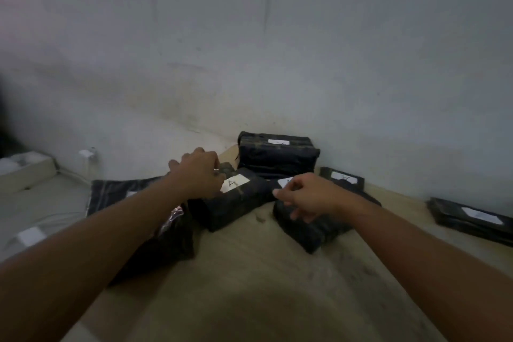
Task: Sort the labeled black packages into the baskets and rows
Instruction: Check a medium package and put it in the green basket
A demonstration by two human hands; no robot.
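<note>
left hand: our left hand (198,172) is down on the far end of the middle package (230,203), the one with a white label that looks like an "a". its fingers bend over that end but are hidden, so we cannot tell if it holds on.
right hand: our right hand (308,197) has its thumb and fingers curled on the top of the right package (313,230). it looks like it grips it.
hands together or apart: apart, one on each package.
why: we think we reach for both so we can read the labels and lift two in one go.
where the packages are: both lie close side by side on the tabletop (249,286). a back stack (277,155) sits by the wall. a flat package (469,216) lies far right, and a dark flat bag (116,191) lies to the left.
baskets: we see no basket here. a white box (25,172) sits far left, with something pale in it, too blurry to name.
how far along: many packages lie in a heap, so we think the sorting is not near done.
</note>
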